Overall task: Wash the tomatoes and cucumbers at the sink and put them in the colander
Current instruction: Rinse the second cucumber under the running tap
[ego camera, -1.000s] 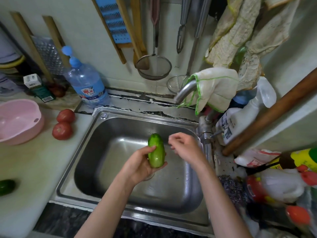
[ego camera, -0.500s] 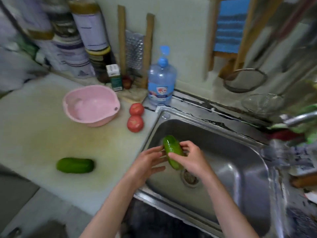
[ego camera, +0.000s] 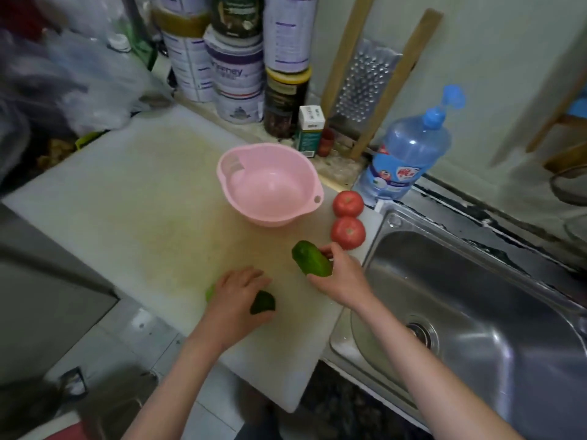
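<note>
The right hand (ego camera: 341, 277) holds one cucumber (ego camera: 311, 258) above the table (ego camera: 133, 211), between the pink colander (ego camera: 270, 184) and the sink (ego camera: 476, 300). Its grip is closed around the lower end of this cucumber, fingers wrapped on the far side, thumb on the near side. The cucumber is tilted, its free end pointing up and left toward the colander.

The left hand (ego camera: 236, 296) lies palm down over a second cucumber (ego camera: 263, 302) that rests on the table near its front edge. The fingers curl over it; only the dark right end and a pale sliver at the left show. Whether this grip has fully closed cannot be told.

Two tomatoes (ego camera: 348, 217) sit on the table, touching each other, between the colander and the sink rim. The colander holds nothing. A blue water bottle (ego camera: 406, 150) stands behind the tomatoes.
</note>
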Demonstrator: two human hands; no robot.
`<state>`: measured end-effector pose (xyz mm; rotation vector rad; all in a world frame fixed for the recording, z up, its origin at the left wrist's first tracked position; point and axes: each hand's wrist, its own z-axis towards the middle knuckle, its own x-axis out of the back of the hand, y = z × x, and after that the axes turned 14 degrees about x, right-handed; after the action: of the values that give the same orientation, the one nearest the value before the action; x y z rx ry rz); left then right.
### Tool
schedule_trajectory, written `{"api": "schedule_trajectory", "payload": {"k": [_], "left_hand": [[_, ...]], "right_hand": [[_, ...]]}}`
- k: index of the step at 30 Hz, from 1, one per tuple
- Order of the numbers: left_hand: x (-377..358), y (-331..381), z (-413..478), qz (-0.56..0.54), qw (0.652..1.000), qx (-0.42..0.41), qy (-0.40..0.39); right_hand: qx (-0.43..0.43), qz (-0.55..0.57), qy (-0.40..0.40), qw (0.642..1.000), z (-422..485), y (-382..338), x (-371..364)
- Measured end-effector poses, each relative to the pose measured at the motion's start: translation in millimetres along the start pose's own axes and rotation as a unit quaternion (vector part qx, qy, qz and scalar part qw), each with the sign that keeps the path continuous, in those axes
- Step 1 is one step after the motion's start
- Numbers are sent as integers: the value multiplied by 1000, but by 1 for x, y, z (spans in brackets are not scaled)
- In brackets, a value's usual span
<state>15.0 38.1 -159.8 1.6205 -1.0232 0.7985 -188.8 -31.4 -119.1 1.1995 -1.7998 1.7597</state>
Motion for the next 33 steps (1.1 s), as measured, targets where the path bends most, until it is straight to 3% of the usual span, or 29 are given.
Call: {"api": "schedule_trajectory", "payload": {"k": [5,14,18,23,29,33], "left_hand": [[-9,-30,-2,101,993,-44,30],[-6,-27,1,28,998,-17,62],[1,-13,1,-79,996,43,19],[25,40,1,-338,929,141,-46],[22,120,4,-507,829,195,-131],[12,183,-3,-564,782,198,-174]], "right_hand": [[-7,-70,14,997,14,-1,-17],[50,-109,42,992,5,5,-28],[67,-73,51,994,-4,9,-21],[90,12,108,990,-24,6,6],[96,175,139,970,-64,19,46],[88,239,167,953,-95,44,72]]}}
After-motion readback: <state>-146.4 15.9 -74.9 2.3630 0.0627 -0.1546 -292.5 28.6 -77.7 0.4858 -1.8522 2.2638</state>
